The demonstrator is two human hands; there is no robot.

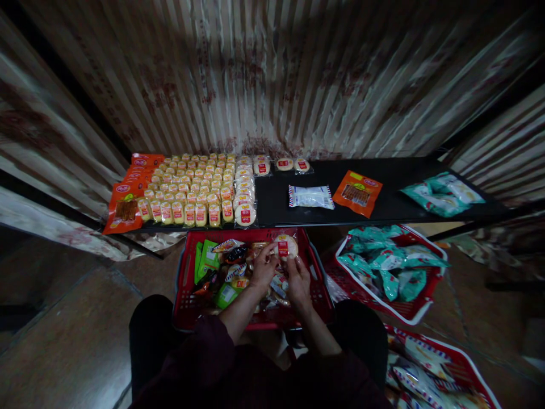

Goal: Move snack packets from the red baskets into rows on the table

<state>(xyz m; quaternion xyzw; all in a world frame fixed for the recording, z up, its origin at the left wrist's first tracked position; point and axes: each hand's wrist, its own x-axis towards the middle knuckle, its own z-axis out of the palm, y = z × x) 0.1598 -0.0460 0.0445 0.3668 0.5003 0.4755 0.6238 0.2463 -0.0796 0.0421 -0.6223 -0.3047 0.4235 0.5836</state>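
Between both hands, above the red basket point(180, 295), is a round wrapped rice cracker point(286, 246) with a red label. My left hand point(264, 267) has its fingers at the cracker's left edge. From below, my right hand point(298, 278) pinches the same packet. Under the hands the basket holds mixed snack packets, among them a green packet point(208, 258). On the black shelf point(272, 210) just beyond, a column of round crackers point(245, 215) stands beside rows of small yellow wrapped cakes point(189, 213).
Orange packets point(123, 207) line the shelf's left end. Farther right on it lie a white packet point(311, 196), an orange packet point(358, 193) and teal packets point(443, 194). Two more baskets, one with teal packets point(389, 255) and one with white packets point(421, 375), stand to my right. A curtain point(272, 74) hangs behind.
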